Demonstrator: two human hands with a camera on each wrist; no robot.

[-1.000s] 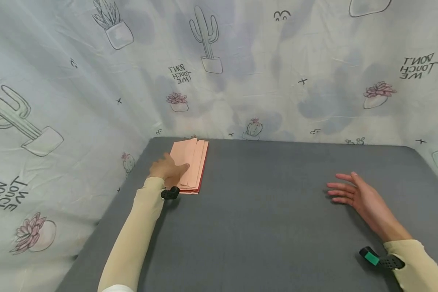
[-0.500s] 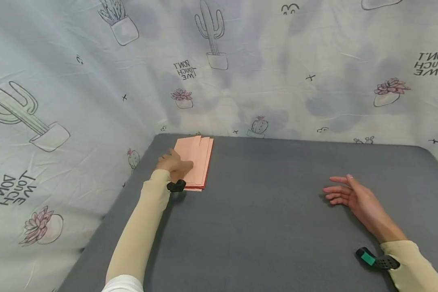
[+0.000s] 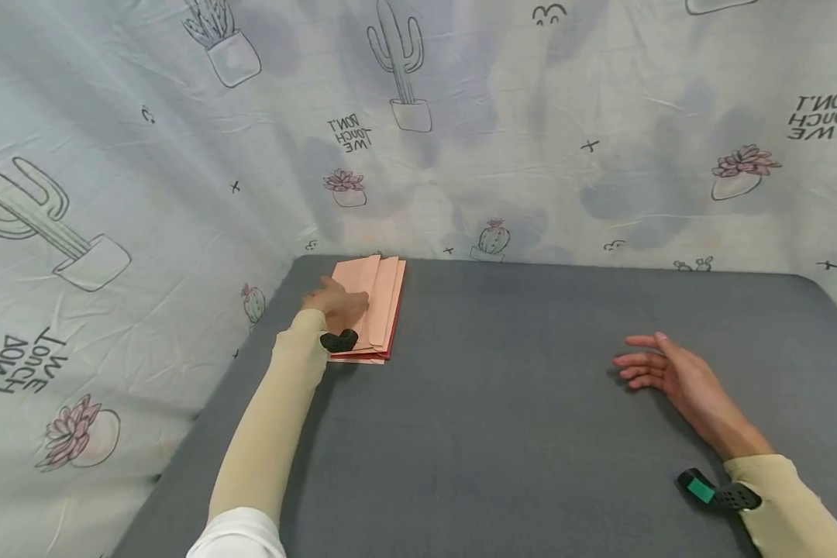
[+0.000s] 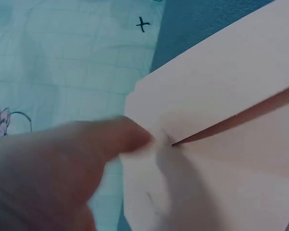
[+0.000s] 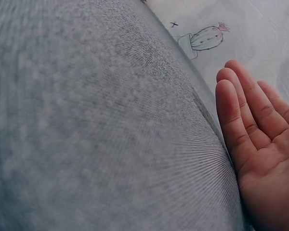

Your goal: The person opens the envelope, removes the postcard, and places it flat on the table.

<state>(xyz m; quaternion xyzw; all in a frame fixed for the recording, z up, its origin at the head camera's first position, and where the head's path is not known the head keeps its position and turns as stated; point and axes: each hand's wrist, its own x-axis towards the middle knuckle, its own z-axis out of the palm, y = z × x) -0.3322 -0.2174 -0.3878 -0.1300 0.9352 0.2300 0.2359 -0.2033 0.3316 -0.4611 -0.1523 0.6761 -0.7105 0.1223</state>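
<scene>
A small stack of pale pink envelopes [image 3: 385, 310], with red edges showing beneath, lies at the far left of the grey table. My left hand [image 3: 335, 301] is over the stack's left part, its thumb stretched across the top envelope. In the left wrist view a blurred digit [image 4: 127, 137] is over the pale paper [image 4: 207, 82], close to a slit between two layers. Whether it presses on the paper I cannot tell, and the other fingers are mostly hidden. Far from the stack, my right hand [image 3: 683, 384] holds nothing, palm turned sideways and fingers loosely extended.
The grey table [image 3: 488, 434] runs back to a white curtain [image 3: 502, 139] printed with cacti and lettering. The curtain also hangs along the left side. Each wrist wears a black band, the right one [image 3: 721, 492] with a green patch.
The head view has shifted slightly. My left hand stays over the envelopes and has moved a little along them, away from me. The right hand has barely moved.
</scene>
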